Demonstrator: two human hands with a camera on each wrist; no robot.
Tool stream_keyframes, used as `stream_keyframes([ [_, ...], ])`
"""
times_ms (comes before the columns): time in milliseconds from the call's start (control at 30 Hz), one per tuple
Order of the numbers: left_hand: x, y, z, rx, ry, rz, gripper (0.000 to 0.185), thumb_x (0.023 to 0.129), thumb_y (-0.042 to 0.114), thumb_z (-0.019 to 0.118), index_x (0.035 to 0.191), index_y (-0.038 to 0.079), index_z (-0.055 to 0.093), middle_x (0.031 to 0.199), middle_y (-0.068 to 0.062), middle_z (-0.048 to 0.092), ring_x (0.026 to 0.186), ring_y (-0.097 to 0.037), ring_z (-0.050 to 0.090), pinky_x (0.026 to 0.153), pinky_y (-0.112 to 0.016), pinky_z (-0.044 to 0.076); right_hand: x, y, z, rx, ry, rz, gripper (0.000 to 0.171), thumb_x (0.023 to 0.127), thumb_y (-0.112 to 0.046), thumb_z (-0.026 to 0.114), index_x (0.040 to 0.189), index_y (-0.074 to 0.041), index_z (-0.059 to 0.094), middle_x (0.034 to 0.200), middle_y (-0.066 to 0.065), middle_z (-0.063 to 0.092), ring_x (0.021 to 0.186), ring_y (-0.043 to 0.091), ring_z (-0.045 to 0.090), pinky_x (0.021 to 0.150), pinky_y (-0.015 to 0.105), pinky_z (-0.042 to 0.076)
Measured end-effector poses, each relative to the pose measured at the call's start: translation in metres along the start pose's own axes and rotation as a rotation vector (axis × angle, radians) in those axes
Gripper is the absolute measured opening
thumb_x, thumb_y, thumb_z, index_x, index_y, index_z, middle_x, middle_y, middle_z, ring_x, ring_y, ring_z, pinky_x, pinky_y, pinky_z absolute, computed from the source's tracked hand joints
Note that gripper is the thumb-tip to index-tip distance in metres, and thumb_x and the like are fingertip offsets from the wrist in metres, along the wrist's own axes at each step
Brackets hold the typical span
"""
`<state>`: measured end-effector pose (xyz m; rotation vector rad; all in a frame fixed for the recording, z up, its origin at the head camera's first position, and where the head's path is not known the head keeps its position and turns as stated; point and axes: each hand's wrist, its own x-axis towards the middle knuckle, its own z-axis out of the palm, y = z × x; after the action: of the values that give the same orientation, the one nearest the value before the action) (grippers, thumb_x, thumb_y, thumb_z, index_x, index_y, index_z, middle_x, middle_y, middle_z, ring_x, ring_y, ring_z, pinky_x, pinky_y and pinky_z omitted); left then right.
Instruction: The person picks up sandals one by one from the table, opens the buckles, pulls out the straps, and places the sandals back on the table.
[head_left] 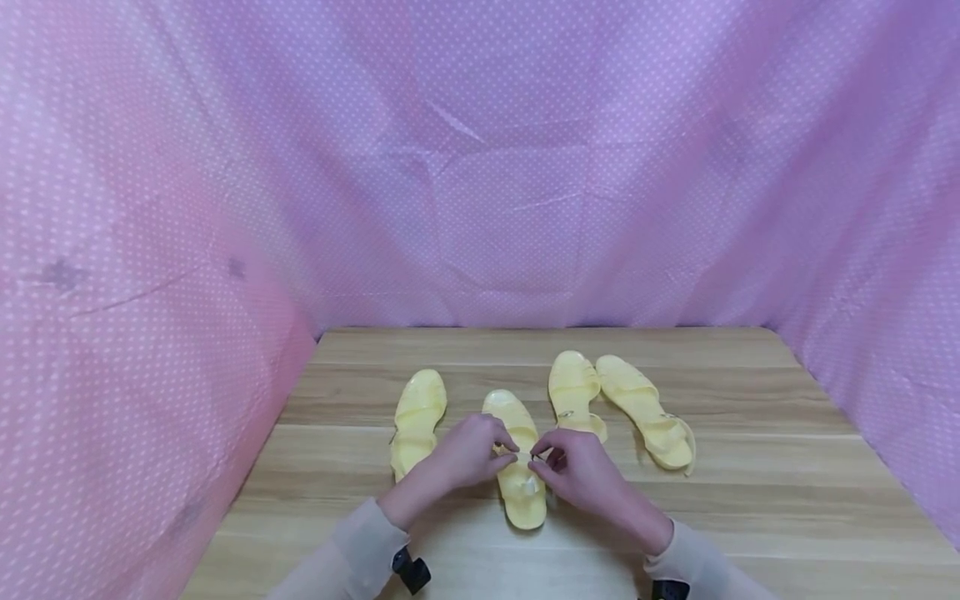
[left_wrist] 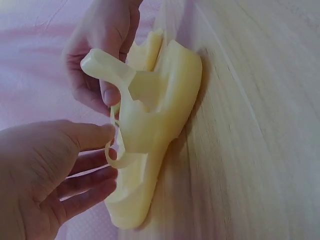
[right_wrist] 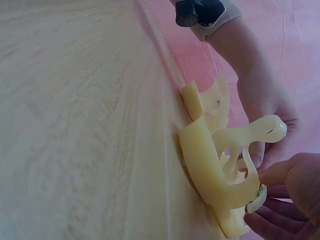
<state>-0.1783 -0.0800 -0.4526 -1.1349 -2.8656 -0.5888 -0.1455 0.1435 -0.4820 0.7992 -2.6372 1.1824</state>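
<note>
A pale yellow jelly sandal [head_left: 525, 510] lies sole down on the table, toe pointing away, between my two hands. My left hand [head_left: 468, 450] comes in from its left side and pinches the thin ankle strap [left_wrist: 114, 159] between thumb and fingers. From the right, my right hand [head_left: 581, 468] grips the strap's other part, where a small metal buckle [right_wrist: 260, 190] shows near the fingertips. The raised heel piece [right_wrist: 267, 128] stands up from the sandal in both wrist views. Fingers partly hide how the strap runs at the buckle.
Another yellow sandal [head_left: 418, 408] lies left of my left hand, partly covered by the forearm. Two more, one upright-toed [head_left: 574, 383] and one angled [head_left: 645, 408], lie at the right. Pink dotted cloth [head_left: 510, 208] hangs round the wooden table [head_left: 750, 500].
</note>
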Motion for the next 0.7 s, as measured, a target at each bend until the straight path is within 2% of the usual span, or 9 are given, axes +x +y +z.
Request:
stream_keyframes([
  [133, 0.0016, 0.0030, -0.0005, 0.058, 0.035, 0.052, 0.013, 0.094, 0.022, 0.082, 0.104, 0.015, 0.086, 0.103, 0.002, 0.082, 0.100, -0.015, 0.071, 0.087, -0.026, 0.060, 0.0015, -0.0012, 0.0012, -0.013, 0.010, -0.015, 0.011, 0.086, -0.006, 0.086, 0.091, -0.010, 0.076, 0.084, 0.000, 0.075, 0.068, -0.001, 0.064, 0.061, 0.020, 0.058],
  [233, 0.0015, 0.0028, 0.0002, 0.071, 0.042, 0.067, 0.012, 0.094, 0.025, 0.083, 0.102, 0.017, 0.086, 0.101, 0.003, 0.082, 0.097, -0.014, 0.070, 0.084, -0.024, 0.059, 0.0010, -0.0017, 0.0018, -0.020, 0.014, -0.015, 0.012, 0.086, -0.007, 0.086, 0.092, -0.010, 0.076, 0.084, -0.001, 0.073, 0.065, -0.004, 0.060, 0.058, 0.017, 0.054],
  [367, -0.0027, -0.0008, 0.0010, 0.069, 0.031, 0.055, 0.009, 0.093, 0.024, 0.085, 0.098, 0.017, 0.087, 0.095, 0.004, 0.082, 0.092, -0.013, 0.069, 0.082, -0.023, 0.058, -0.0005, -0.0014, 0.0022, -0.017, 0.009, -0.009, 0.011, 0.087, -0.007, 0.085, 0.093, -0.010, 0.076, 0.084, -0.002, 0.071, 0.064, -0.007, 0.055, 0.056, 0.016, 0.051],
  [467, -0.0058, -0.0030, 0.0006, 0.060, 0.020, 0.019, 0.009, 0.092, 0.023, 0.085, 0.096, 0.016, 0.086, 0.095, 0.003, 0.081, 0.092, -0.014, 0.070, 0.082, -0.025, 0.059, -0.0007, -0.0007, 0.0026, -0.015, 0.009, -0.006, 0.012, 0.087, -0.007, 0.085, 0.093, -0.011, 0.076, 0.084, -0.003, 0.070, 0.064, -0.006, 0.056, 0.056, 0.017, 0.051],
  [567, -0.0059, -0.0035, -0.0004, 0.054, 0.011, -0.007, 0.013, 0.092, 0.026, 0.084, 0.100, 0.016, 0.086, 0.099, 0.002, 0.082, 0.097, -0.015, 0.071, 0.084, -0.026, 0.060, -0.0002, -0.0006, 0.0025, -0.018, 0.013, -0.009, 0.013, 0.086, -0.007, 0.085, 0.092, -0.012, 0.075, 0.083, -0.004, 0.070, 0.066, -0.005, 0.057, 0.057, 0.017, 0.052],
  [700, -0.0029, -0.0027, -0.0012, 0.066, 0.014, 0.010, 0.019, 0.092, 0.030, 0.084, 0.107, 0.019, 0.086, 0.104, 0.002, 0.082, 0.100, -0.015, 0.071, 0.084, -0.027, 0.060, 0.0005, -0.0010, 0.0028, -0.015, 0.017, -0.017, 0.014, 0.086, -0.006, 0.086, 0.092, -0.012, 0.075, 0.084, -0.003, 0.071, 0.067, -0.004, 0.060, 0.059, 0.017, 0.054],
])
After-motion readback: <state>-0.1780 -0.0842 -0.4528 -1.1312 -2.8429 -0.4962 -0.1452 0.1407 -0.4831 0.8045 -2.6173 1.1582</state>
